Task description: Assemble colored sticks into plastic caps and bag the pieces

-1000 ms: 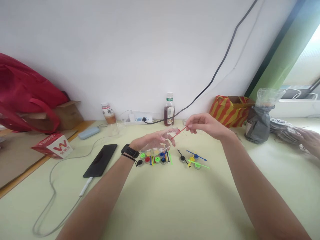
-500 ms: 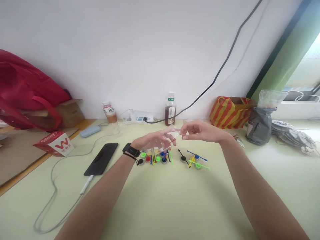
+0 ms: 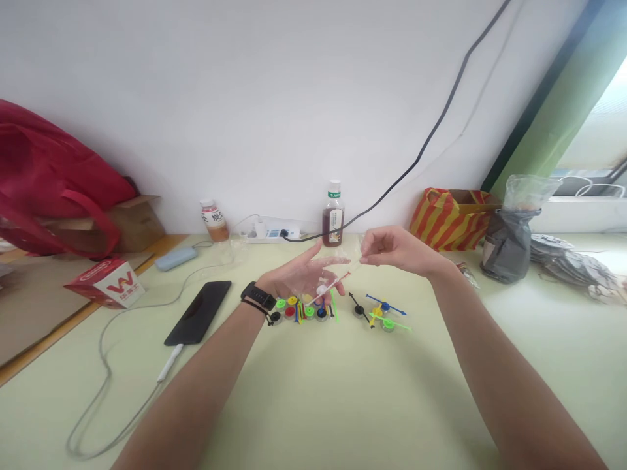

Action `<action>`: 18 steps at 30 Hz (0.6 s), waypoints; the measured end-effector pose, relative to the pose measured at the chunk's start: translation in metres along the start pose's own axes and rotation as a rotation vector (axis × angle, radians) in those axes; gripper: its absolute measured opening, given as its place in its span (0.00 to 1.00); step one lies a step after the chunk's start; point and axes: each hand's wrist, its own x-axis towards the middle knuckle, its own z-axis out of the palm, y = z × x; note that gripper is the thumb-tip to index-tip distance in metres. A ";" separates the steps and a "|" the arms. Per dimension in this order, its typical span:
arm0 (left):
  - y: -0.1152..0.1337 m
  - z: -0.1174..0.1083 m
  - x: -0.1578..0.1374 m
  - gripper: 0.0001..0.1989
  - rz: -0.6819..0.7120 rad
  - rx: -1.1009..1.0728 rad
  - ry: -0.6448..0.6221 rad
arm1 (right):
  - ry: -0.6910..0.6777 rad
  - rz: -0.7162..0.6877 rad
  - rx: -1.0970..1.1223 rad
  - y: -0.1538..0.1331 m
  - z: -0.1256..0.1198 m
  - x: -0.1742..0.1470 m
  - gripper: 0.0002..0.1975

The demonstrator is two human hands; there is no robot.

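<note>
My left hand, a dark watch on its wrist, has its fingers stretched apart and its palm turned up. A clear plastic bag lies along it. A white disc spinner with a white and red arrow shows against the palm; I cannot tell whether it is inside the bag. My right hand pinches the bag's edge between thumb and fingers. Below the left hand, several arrow spinners in mixed colours stand in a cluster. To their right lie black, blue, yellow and green ones.
A phone with a charging cable lies left, near a red-white box. Along the wall stand two bottles, a power strip, a striped bag and a grey bag. A black cord hangs across.
My left fingers have spread, with the thumb raised, and the white spinner has come into clearer view. My right hand has moved slightly up and right, still pinching the bag.
</note>
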 end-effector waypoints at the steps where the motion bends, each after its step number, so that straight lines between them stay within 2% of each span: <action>1: -0.001 -0.001 0.001 0.40 -0.030 -0.010 0.000 | 0.034 -0.009 0.005 0.002 -0.002 0.000 0.16; 4: -0.007 -0.005 0.007 0.33 -0.027 -0.027 0.024 | 0.121 0.020 -0.049 0.014 -0.010 -0.002 0.16; 7: -0.012 -0.009 0.012 0.25 0.023 -0.086 0.110 | 0.192 0.206 -0.220 0.035 -0.019 -0.004 0.14; 9: -0.014 -0.011 0.015 0.22 0.018 -0.139 0.173 | 0.047 0.401 -0.362 0.050 -0.020 -0.005 0.15; 11: -0.015 -0.013 0.018 0.20 0.021 -0.198 0.226 | -0.211 0.572 -0.428 0.060 -0.015 -0.003 0.18; 13: -0.016 -0.013 0.021 0.17 0.059 -0.257 0.284 | -0.405 0.651 -0.442 0.067 -0.005 0.000 0.20; 15: -0.017 -0.013 0.024 0.15 0.113 -0.273 0.342 | -0.478 0.668 -0.460 0.072 0.004 0.006 0.20; 18: -0.020 -0.013 0.025 0.17 0.156 -0.185 0.403 | -0.483 0.675 -0.485 0.075 0.011 0.012 0.17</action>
